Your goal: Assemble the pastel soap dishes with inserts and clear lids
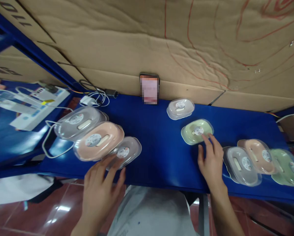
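Observation:
My left hand reaches over the near edge of the blue table, fingers apart, fingertips at the lower left part of a small grey oval plastic case. That case has a clear cover and a round label. Beside it lie a peach case and a larger grey case, close together. My right hand is open, its fingertips at the near right rim of a green case; I cannot tell whether they press on it. Behind the green one rests a pale grey-pink case.
On the right lie another grey case, a peach case and a green case. A phone with a blurred screen leans on the cardboard wall. White cables, a charger and a power strip are at left.

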### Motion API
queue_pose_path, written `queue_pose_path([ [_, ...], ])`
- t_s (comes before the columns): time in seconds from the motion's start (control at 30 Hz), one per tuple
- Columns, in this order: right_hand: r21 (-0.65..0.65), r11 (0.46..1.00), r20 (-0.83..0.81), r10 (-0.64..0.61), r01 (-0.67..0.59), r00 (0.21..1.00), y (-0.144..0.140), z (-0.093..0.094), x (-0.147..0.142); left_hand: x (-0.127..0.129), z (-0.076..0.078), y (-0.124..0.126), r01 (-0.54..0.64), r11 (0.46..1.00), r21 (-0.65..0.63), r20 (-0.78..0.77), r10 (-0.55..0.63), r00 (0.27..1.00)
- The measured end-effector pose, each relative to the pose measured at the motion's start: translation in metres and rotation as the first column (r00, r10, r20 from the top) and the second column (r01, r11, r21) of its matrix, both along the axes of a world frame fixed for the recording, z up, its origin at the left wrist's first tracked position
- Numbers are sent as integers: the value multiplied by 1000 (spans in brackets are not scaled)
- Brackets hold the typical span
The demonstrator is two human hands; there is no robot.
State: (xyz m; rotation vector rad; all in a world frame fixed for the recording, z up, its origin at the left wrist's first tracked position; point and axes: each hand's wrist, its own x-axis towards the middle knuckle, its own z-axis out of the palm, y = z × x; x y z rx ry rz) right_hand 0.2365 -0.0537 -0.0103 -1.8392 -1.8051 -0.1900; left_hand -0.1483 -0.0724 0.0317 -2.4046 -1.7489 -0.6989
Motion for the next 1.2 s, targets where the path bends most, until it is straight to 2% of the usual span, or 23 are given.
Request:
queue_pose_path([
  [0.1,-66,997,28,54,-52,998,6,3,-9,5,-14,1,10,999,-35,1,-10,1000],
  [0.2,-80,996,58,56,-51,997,11,6,-7,16,-23,7,67,997,-29,7,-67,998],
  [0.33,-29,998,82,51,-49,995,14,14,-13,20,-22,14,142,990,-7,58,-141,988],
  [0.4,-36,992,76,126,-124,989,14,19,-31,12,-16,17,94,994,59,94,-99,991],
  [0.47,-103,940,86,335,-327,938,15,24,-59,-1,-10,24,-20,992,122,118,5,993],
  [0.57,-203,756,126,651,-622,749,23,26,-105,-23,-4,36,-145,984,106,130,131,983],
  [0.63,-229,677,154,735,-699,661,32,24,-127,-34,-4,42,-132,988,82,138,120,983],
  [0.7,-244,659,173,752,-712,637,39,23,-135,-38,-7,42,-82,991,101,151,66,986],
  [0.77,-247,688,191,725,-683,662,41,23,-129,-35,-9,39,-27,992,123,158,7,987],
  [0.87,-214,785,206,618,-581,759,31,28,-101,-21,-10,40,91,990,106,173,-109,979],
  [1.0,-176,906,208,416,-385,885,10,35,-65,8,-12,67,276,959,62,236,-283,930],
  [1.1,-163,949,212,300,-269,930,6,37,-51,31,-19,92,349,937,20,277,-340,899],
  [1.2,-149,964,220,251,-221,943,12,35,-46,46,-22,106,351,933,-82,357,-301,884],
])
